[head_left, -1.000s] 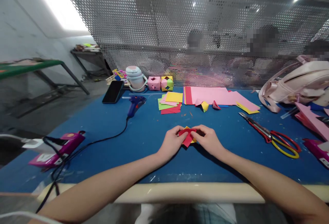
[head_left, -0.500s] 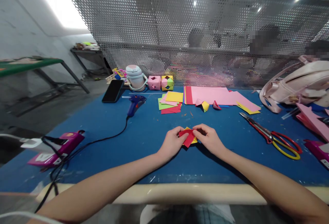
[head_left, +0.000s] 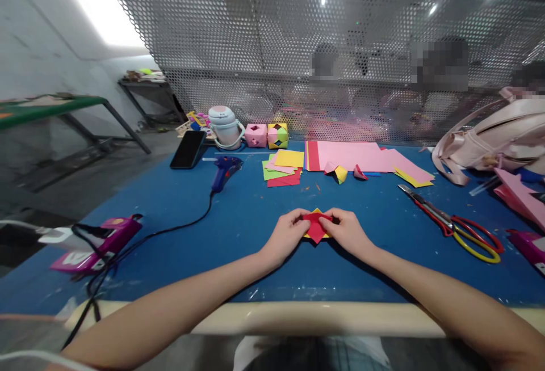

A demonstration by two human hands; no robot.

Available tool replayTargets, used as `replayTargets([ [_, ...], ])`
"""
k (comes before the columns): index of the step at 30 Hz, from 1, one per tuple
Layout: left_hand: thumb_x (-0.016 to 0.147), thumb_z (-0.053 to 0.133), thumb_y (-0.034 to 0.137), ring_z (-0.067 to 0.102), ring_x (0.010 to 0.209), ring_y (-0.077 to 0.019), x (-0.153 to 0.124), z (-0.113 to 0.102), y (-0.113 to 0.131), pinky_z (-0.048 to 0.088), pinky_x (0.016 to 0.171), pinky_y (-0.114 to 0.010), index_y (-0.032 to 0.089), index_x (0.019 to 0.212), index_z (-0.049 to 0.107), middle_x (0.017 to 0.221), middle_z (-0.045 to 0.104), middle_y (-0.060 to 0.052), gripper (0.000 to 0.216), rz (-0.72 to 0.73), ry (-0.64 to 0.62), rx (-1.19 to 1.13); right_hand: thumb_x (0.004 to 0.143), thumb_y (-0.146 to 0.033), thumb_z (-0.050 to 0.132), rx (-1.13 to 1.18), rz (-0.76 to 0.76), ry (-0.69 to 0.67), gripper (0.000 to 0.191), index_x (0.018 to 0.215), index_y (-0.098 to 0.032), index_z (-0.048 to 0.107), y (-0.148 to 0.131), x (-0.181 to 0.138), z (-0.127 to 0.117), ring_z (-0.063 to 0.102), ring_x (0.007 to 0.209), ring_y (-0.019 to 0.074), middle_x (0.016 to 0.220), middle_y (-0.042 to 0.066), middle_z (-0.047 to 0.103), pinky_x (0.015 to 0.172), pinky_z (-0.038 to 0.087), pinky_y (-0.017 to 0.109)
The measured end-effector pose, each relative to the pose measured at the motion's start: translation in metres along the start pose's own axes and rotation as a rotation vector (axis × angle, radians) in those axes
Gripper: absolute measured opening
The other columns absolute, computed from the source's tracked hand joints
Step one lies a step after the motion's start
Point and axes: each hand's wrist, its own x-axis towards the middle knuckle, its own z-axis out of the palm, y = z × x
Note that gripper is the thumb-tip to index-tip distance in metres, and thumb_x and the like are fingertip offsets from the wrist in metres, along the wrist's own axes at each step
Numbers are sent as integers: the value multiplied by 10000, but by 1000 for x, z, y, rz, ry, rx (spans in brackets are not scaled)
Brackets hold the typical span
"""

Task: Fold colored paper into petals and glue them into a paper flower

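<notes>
A piece of red paper (head_left: 316, 232) with yellow paper (head_left: 317, 211) behind it is held mid-worktop (head_left: 238, 252), between the front and back edges. It is pinched from its two sides by the left hand (head_left: 290, 232) and right hand (head_left: 346, 229), each grip closed on it, thumbs in front, presumably so that the layers are kept aligned. Scissors (head_left: 449, 224) are laid toward the right edge and a glue gun (head_left: 222, 173) toward the back-left corner, probably to leave room. White marking on the purple power strip (head_left: 124, 231) by the left edge cannot be read; no brand is legible.
</notes>
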Motion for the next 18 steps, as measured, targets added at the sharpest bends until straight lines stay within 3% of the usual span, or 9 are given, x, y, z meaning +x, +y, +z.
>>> replayTargets([
  [8, 700, 510, 207, 592, 713, -144, 2, -3, -9, 452, 686, -245, 128, 851, 649, 775, 666, -31, 220, -47, -62, -220, 747, -241, 529, -3, 0, 20, 162, 670, -144, 633, -1, -1, -1, 503, 580, 114, 622, 1, 599, 550, 370, 212],
  [14, 732, 554, 273, 609, 707, -140, 0, 1, -5, 494, 693, -263, 110, 887, 668, 791, 679, -52, 252, -164, -131, -209, 741, -229, 529, -18, -39, 63, 160, 635, -148, 616, -2, -1, -2, 490, 566, 111, 604, -3, 581, 537, 362, 211],
  [18, 749, 551, 292, 617, 753, -152, 0, 0, -5, 505, 712, -282, 131, 980, 650, 862, 684, -51, 299, -126, -138, -159, 745, -225, 527, -24, -54, 69, 159, 633, -153, 613, -1, -1, -2, 494, 569, 113, 607, -1, 584, 538, 367, 213],
])
